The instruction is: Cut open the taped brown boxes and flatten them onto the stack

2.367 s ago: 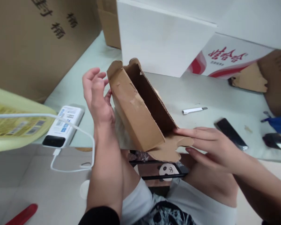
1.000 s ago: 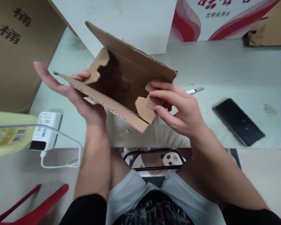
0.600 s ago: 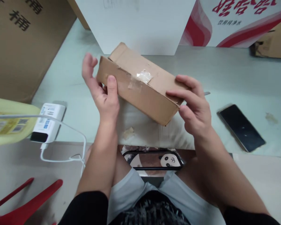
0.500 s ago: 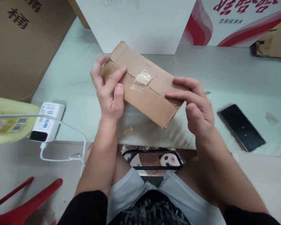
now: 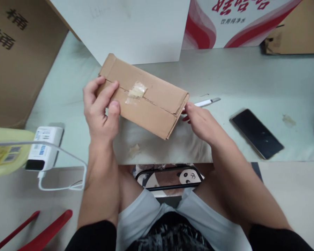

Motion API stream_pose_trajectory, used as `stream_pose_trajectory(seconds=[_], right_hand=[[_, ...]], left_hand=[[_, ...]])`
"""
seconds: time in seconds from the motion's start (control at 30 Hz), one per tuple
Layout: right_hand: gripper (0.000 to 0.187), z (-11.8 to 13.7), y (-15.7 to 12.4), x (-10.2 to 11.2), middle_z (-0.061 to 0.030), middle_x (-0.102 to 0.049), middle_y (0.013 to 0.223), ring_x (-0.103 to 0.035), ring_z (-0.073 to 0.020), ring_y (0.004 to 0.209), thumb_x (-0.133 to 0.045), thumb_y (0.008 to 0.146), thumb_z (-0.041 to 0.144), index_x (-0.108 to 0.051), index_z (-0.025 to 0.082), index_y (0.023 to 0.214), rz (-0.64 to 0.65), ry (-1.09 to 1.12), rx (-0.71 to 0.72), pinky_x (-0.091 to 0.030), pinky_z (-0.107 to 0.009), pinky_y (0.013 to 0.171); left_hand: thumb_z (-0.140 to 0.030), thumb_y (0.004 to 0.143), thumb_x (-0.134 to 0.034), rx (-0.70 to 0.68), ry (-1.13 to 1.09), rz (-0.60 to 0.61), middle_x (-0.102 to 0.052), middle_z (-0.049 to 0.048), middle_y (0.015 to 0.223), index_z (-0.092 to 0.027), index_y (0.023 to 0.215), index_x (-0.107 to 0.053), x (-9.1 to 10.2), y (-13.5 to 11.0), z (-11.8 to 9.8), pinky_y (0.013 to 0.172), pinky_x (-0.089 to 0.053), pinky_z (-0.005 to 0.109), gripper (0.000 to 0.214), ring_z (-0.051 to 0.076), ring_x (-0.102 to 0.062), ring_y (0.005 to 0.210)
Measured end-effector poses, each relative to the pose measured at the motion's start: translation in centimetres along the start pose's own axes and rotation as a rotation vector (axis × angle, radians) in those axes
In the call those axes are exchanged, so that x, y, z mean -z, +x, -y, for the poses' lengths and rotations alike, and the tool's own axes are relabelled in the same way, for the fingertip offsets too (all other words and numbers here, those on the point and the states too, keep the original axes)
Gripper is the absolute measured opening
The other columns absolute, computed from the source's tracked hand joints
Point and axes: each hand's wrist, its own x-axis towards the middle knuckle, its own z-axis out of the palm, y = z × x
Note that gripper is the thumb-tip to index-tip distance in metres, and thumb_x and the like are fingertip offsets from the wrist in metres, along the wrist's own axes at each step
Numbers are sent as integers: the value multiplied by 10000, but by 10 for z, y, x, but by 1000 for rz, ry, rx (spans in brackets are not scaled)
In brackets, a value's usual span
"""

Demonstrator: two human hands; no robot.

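A closed brown cardboard box (image 5: pixel 146 104) is held tilted above the table, with clear tape (image 5: pixel 137 91) across its middle seam. My left hand (image 5: pixel 101 108) grips its left end, fingers on the top and thumb by the near edge. At the box's right end is my right hand (image 5: pixel 201 120), its fingers curled and partly hidden, the thumb by the box's edge. A white utility knife (image 5: pixel 205 103) with a grey tip lies just behind those fingers. Whether they hold the knife or only touch the box, I cannot tell.
A dark phone (image 5: pixel 256 134) lies to the right. On the left are a white power bank (image 5: pixel 45 148) with a cable and a yellow bottle (image 5: pixel 10 153). A white box (image 5: pixel 125 31) and a red-and-white carton (image 5: pixel 240 24) stand behind. Tape scraps (image 5: pixel 134 150) lie in front.
My right hand has left the top of the box and moved down to its right end, near the utility knife. More of the knife shows. My left hand keeps its grip.
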Motion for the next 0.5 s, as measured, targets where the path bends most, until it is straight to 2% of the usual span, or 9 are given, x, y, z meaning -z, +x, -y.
stream_pose_trajectory(seconds=[0.07, 0.13, 0.2, 0.3, 0.4, 0.5], right_hand=[[595, 7, -1, 4, -80, -733, 1242, -684, -304, 1147, -259, 1036, 636, -696, 276, 1220, 63, -21, 3, -553, -511, 986], [528, 13, 0, 7, -67, -718, 1292, -660, -316, 1220, -296, 1039, 567, -661, 296, 1310, 84, -56, -10, -524, -536, 1047], [504, 17, 2, 8, -74, -688, 1364, -651, -336, 1247, -409, 1010, 492, -580, 300, 1444, 106, -120, -53, -502, -570, 1079], [696, 17, 4, 6, -112, -631, 1455, -656, -352, 1244, -551, 935, 405, -403, 258, 1599, 154, -161, -103, -503, -590, 1084], [800, 14, 4, 1, -141, -562, 1536, -635, -341, 1289, -571, 914, 412, -316, 191, 1639, 197, -77, -61, -514, -577, 1098], [836, 12, 2, -2, -130, -484, 1609, -586, -327, 1373, -582, 893, 440, -301, 195, 1641, 250, 40, 125, -516, -562, 1122]], left_hand=[[-488, 1044, -488, 15, 12, 4, -580, 148, 1409, -148, 1344, -699, 1, 1, -3, 1196, -440, 491, 500, 274, -566, 1355], [-472, 1032, -514, 26, 10, -10, -591, 152, 1402, -142, 1334, -707, 1, 0, -4, 1197, -440, 484, 487, 271, -574, 1347], [-459, 1015, -539, 39, 3, -43, -605, 149, 1388, -142, 1318, -719, 2, -1, -2, 1201, -435, 484, 473, 265, -584, 1331], [-493, 957, -587, 103, -42, -141, -625, 136, 1351, -142, 1267, -748, 5, -4, 7, 1211, -417, 502, 496, 264, -591, 1301], [-568, 885, -575, 282, -149, -267, -599, 118, 1353, -153, 1232, -755, 7, -6, 14, 1166, -450, 551, 570, 303, -526, 1360], [-531, 811, -526, 572, -285, -344, -528, 64, 1454, -245, 1265, -704, 9, -6, 12, 986, -569, 553, 565, 330, -473, 1402]])
